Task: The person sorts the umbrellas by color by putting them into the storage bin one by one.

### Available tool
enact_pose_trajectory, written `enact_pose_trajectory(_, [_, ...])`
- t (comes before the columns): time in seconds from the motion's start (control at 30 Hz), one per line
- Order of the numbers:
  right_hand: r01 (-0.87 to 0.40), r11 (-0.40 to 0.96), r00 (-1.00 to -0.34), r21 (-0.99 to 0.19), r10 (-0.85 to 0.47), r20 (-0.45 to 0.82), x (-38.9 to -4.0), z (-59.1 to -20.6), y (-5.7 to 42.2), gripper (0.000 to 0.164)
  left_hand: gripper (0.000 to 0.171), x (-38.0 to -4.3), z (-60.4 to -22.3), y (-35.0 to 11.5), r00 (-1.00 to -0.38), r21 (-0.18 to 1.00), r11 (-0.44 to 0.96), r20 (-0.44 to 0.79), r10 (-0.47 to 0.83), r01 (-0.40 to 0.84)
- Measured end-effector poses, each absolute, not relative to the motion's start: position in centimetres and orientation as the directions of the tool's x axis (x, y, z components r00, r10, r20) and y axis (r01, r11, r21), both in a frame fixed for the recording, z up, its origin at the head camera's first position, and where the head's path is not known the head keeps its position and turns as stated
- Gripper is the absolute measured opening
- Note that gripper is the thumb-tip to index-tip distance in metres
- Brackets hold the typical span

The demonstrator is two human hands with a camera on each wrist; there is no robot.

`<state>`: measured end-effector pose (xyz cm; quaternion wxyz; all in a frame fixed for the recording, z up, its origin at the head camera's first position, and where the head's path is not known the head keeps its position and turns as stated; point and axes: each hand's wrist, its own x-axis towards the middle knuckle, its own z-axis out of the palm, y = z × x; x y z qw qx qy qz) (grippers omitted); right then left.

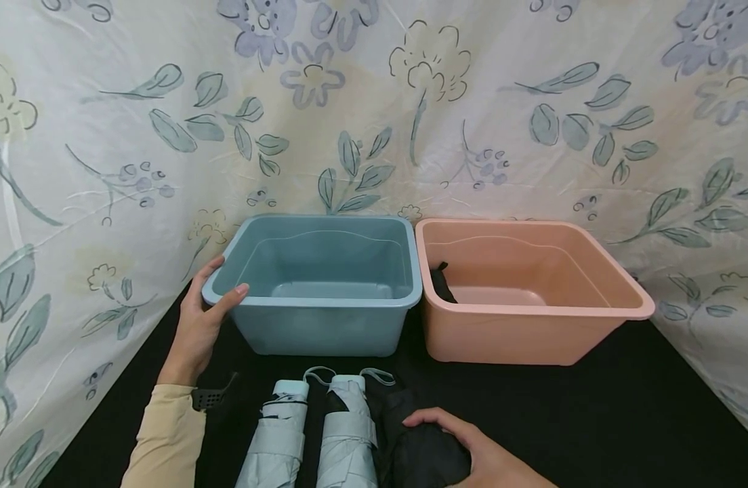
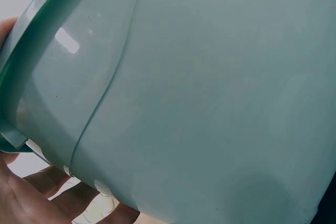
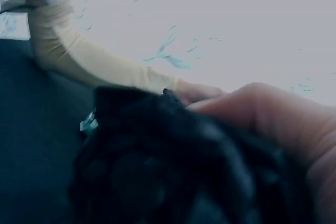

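My left hand (image 1: 198, 318) grips the left end of a blue plastic basin (image 1: 325, 325), thumb over the front rim corner. The left wrist view shows the fingers against the basin's outer wall (image 2: 199, 87). Low in the head view, my right hand (image 1: 480, 447) holds a rumpled black fabric bundle (image 1: 425, 457), its thumb along the top; the far fingers are hidden. Left of this bundle lie two pale blue folded umbrellas, one with its wrist loop (image 1: 379, 377) showing; the nearer umbrella (image 1: 347, 440) is right beside the bundle, the other umbrella (image 1: 273, 440) farther left.
A pink basin (image 1: 502, 339) stands right of the blue one, rims close together. Inside its left end is a black item (image 1: 441, 283) with a small loop. Black cloth (image 1: 642, 413) covers the table, and a floral curtain (image 1: 362, 102) hangs behind and at both sides.
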<state>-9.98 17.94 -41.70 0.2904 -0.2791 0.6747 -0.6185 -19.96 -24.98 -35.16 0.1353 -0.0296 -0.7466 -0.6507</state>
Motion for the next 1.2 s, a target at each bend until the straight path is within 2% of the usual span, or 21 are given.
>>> enact_pose_trajectory(0.17, [-0.004, 0.128, -0.716, -0.992, -0.693, -0.087, -9.5, -39.3, 18.4, 0.070, 0.076, -20.0, -35.2, -25.0, -0.962, 0.963, 0.151, 0.241, -0.130, 0.221])
enact_pose_trajectory(0.43, [0.086, 0.118, -0.749, -0.989, -0.647, -0.142, -8.8, -37.2, 19.3, 0.070, 0.076, -20.0, -35.2, -25.0, -0.961, 0.962, 0.156, 0.243, -0.131, 0.222])
enact_pose_trajectory(0.7, [-0.002, -0.065, -0.749, -0.998, -0.661, 0.044, -8.3, -36.3, 21.0, 0.074, 0.076, -19.9, -35.1, -24.9, -0.961, 0.963, 0.151, 0.243, -0.131, 0.223])
enact_pose_trajectory(0.9, [-0.050, 0.034, -0.800, -0.998, -0.600, 0.020, -7.8, -34.6, 22.4, 0.078, 0.076, -19.9, -35.2, -25.0, -0.961, 0.964, 0.146, 0.241, -0.137, 0.221])
enact_pose_trajectory(1.03, [0.017, 0.036, -0.811, -0.999, -0.583, -0.034, -7.6, -32.9, 23.2, 0.079, 0.076, -20.0, -35.2, -25.0, -0.961, 0.964, 0.146, 0.240, -0.136, 0.220])
enact_pose_trajectory(1.2, [-0.077, 0.013, -0.804, -0.997, -0.592, 0.055, -8.8, -31.6, 24.6, 0.081, 0.076, -20.0, -35.2, -25.0, -0.961, 0.964, 0.146, 0.240, -0.134, 0.220])
